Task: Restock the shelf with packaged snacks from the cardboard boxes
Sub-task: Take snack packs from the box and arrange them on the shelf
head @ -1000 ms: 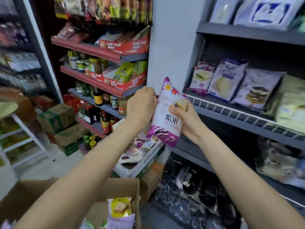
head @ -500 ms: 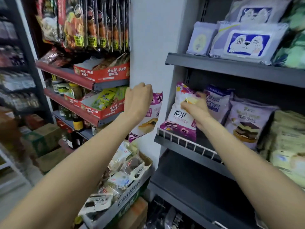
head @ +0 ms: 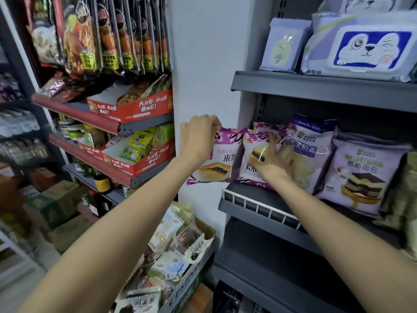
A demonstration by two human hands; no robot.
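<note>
Left hand (head: 198,136) pinching spare pack (head: 216,163) left of shelf (head: 259,205); right hand (head: 274,162) open, steadying pack there (head: 256,163). Risk: toppling over rail.

a single head-worn view looks forward and slightly down along both forearms, close to a grey shelf (head: 259,210) on the right. red-edged shelves (head: 108,164) recede at left, farther off.

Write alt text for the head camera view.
A left hand holds a purple snack packet beside a grey shelf, while the right hand steadies another packet standing there among purple bread bags.
</note>
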